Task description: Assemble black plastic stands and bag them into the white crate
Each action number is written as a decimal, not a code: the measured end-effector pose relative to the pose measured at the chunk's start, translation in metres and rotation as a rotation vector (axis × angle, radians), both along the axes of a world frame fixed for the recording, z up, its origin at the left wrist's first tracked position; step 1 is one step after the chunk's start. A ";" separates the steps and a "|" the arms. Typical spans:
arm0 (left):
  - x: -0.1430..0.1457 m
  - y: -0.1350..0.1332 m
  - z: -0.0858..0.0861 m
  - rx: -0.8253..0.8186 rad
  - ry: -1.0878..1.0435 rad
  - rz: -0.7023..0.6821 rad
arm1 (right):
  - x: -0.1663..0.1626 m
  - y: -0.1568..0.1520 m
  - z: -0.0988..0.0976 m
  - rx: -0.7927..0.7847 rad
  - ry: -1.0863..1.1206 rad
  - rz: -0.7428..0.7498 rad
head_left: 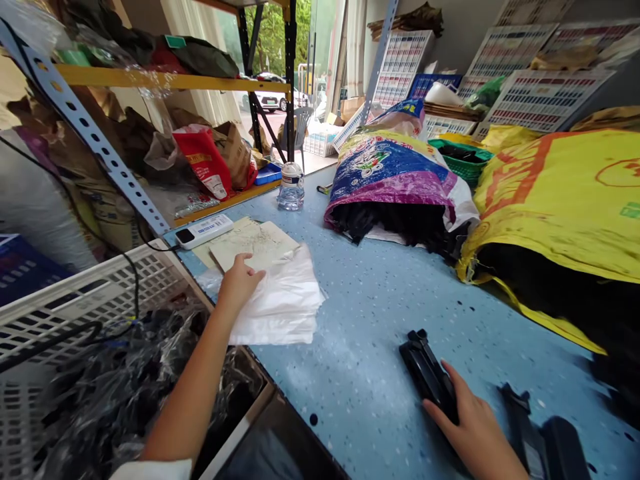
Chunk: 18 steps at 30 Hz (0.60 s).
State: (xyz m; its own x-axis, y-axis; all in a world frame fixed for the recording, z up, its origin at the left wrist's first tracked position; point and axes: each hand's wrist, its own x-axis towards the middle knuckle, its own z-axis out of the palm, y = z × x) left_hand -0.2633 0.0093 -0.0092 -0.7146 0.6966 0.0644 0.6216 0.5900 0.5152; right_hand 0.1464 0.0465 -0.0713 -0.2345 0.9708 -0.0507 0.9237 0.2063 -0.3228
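My left hand [239, 281] reaches out over a stack of thin white plastic bags [283, 300] on the blue table [380, 313]. Its fingers curl down onto the top of the stack, beside a worn cardboard sheet [255, 243]. Whether it grips a bag I cannot tell. My right hand [473, 427] lies near the table's front edge with its fingers wrapped over a flat black plastic part [427, 370]. More black parts [543, 440] lie just right of that hand.
Two woven sacks spill black parts: a purple one [395, 173] and a yellow one [565, 200]. A water bottle [291, 187] and a white power strip [204, 231] stand at the back left. A white crate [75, 293] with bagged parts sits at my left, shelving behind it.
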 end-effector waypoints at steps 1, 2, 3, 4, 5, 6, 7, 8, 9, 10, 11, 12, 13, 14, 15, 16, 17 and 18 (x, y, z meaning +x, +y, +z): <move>-0.001 0.000 -0.005 -0.008 -0.016 0.021 | 0.000 0.000 -0.001 0.002 0.008 -0.001; -0.002 -0.001 -0.009 -0.025 -0.025 0.024 | 0.001 0.000 -0.001 0.002 0.016 -0.004; -0.001 -0.002 -0.013 -0.040 -0.039 0.018 | 0.001 0.000 -0.001 -0.001 0.021 -0.007; 0.001 -0.003 -0.016 -0.055 -0.051 0.004 | 0.001 0.000 -0.001 -0.006 0.023 -0.012; 0.004 -0.004 -0.017 -0.066 -0.054 -0.013 | 0.001 -0.001 -0.001 -0.011 0.022 -0.017; 0.008 -0.005 -0.017 -0.071 -0.046 -0.026 | 0.000 -0.001 -0.001 -0.014 0.020 -0.019; 0.012 -0.005 -0.016 -0.072 -0.030 -0.033 | 0.000 -0.001 -0.001 -0.012 0.020 -0.018; 0.017 -0.004 -0.014 -0.068 -0.009 -0.039 | 0.001 -0.001 -0.002 -0.009 0.022 -0.011; 0.022 -0.002 -0.012 -0.061 0.013 -0.048 | 0.001 -0.001 -0.002 -0.002 0.024 -0.001; 0.028 0.002 -0.011 -0.052 0.034 -0.063 | 0.001 -0.001 -0.003 0.008 0.025 0.011; 0.033 0.006 -0.009 -0.039 0.056 -0.088 | 0.001 -0.001 -0.003 0.019 0.027 0.022; 0.039 0.012 -0.008 -0.022 0.081 -0.119 | 0.001 -0.001 -0.004 0.029 0.024 0.030; 0.045 0.017 -0.008 0.001 0.109 -0.155 | 0.001 -0.001 -0.003 0.035 0.022 0.032; 0.051 0.023 -0.009 0.029 0.141 -0.191 | 0.000 -0.001 -0.003 0.036 0.020 0.029; 0.056 0.027 -0.010 0.060 0.175 -0.227 | -0.001 -0.002 -0.002 0.033 0.023 0.024; 0.061 0.030 -0.011 0.091 0.209 -0.264 | -0.001 -0.002 -0.001 0.027 0.028 0.020; 0.064 0.031 -0.013 0.121 0.240 -0.303 | -0.002 -0.003 0.000 0.021 0.035 0.018; 0.066 0.030 -0.014 0.145 0.265 -0.344 | -0.002 -0.004 0.001 0.017 0.045 0.016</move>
